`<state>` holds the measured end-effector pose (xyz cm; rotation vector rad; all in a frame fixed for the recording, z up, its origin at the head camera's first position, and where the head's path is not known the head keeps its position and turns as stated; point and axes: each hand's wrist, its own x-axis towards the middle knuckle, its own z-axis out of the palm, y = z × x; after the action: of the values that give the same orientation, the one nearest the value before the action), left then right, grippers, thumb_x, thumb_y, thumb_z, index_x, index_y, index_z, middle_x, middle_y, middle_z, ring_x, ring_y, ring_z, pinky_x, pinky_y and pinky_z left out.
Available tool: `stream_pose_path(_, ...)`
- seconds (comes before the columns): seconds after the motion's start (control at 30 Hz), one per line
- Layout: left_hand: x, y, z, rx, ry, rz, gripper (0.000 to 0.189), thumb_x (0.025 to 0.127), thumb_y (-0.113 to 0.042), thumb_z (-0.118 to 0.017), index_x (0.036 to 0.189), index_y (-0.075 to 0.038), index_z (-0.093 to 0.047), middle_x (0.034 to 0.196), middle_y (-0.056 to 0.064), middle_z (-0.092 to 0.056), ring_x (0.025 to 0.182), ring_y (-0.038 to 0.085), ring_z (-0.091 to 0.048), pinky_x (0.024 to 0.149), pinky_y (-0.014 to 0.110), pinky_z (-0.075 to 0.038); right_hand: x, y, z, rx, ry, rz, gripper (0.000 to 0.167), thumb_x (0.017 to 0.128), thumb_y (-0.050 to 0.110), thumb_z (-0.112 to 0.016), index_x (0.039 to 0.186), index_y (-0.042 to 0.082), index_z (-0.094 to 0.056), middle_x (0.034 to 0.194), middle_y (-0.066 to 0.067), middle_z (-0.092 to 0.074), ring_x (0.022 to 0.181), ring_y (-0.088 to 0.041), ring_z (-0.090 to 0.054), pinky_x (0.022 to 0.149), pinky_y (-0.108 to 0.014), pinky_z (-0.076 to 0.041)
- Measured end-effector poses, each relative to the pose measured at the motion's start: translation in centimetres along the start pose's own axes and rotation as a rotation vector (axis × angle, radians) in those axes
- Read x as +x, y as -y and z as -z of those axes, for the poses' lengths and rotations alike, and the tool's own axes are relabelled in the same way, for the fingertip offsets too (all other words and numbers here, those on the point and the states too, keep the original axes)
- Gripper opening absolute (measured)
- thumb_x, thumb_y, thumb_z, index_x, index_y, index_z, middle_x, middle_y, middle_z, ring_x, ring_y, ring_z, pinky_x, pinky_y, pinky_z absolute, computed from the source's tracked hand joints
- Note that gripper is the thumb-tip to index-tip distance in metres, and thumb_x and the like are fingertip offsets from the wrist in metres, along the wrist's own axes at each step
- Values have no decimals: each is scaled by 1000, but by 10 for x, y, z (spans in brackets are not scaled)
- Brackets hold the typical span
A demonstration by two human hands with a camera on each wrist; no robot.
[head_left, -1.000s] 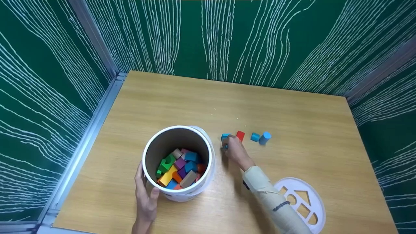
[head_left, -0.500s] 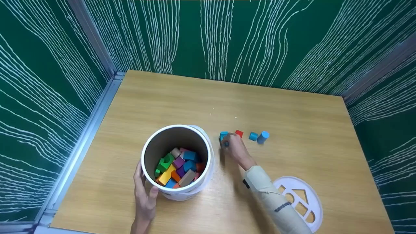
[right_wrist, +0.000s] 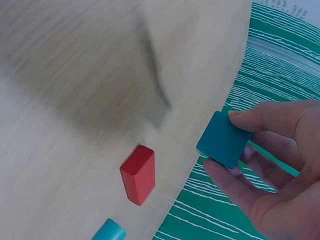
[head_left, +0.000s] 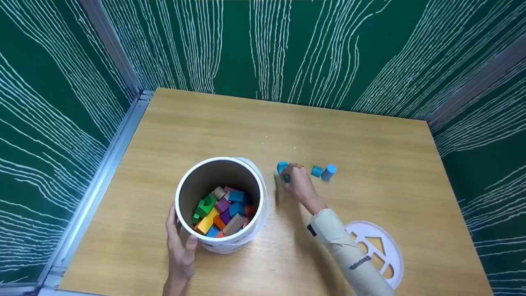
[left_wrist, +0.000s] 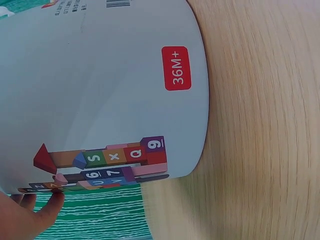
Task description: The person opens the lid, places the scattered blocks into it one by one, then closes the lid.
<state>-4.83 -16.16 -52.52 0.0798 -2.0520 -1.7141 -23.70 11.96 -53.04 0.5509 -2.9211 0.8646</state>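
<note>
My left hand (head_left: 181,250) lies against the outer wall of a white bucket (head_left: 181,193), fingers along its left side and thumb near the front rim. In the left wrist view, its fingertips show at the edge of the bucket's printed wall (left_wrist: 115,100). Between thumb and fingers, my right hand (head_left: 299,183) pinches a teal block (right_wrist: 225,139) with a square face, to the right of the bucket. A red block (right_wrist: 139,175) lies close by, mostly hidden behind that hand in the head view. Inside the bucket is a heap of coloured blocks (head_left: 224,204).
Right of the right hand, a short blue cylinder (head_left: 316,171) lies beside a taller upright blue cylinder (head_left: 328,172). A white lid with shaped holes (head_left: 396,255) lies at the front right, partly under the sleeve. Green walls (head_left: 238,45) stand behind and beside the wooden table (head_left: 230,123).
My right hand has moved slightly away from me with the teal block, covering more of the red block. My left hand stays on the bucket. The whole head view has shifted a little.
</note>
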Motion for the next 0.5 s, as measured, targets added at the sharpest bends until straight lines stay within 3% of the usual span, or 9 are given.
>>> stream_pose_path(0.23, 0, -1, 0, 9, -1, 1, 66, 92, -20, -50, 151, -19, -20, 154, 3, -24, 135, 21, -26, 109, 24, -24, -4, 7, 13, 29, -32, 13, 19, 73, -10, -67, 88, -1, -74, 88, -13, -66, 81, -28, -64, 75, -40, -56)
stream_pose_path(0.5, -1, 4, -1, -14, -5, -42, 66, 92, -18, -49, 150, -13, -19, 154, 7, -24, 136, 22, -26, 112, 27, -20, -6, 12, 26, 16, -134, 139, 16, 70, -12, -63, 76, 0, -72, 77, -10, -62, 68, -24, -59, 60, -35, -54)
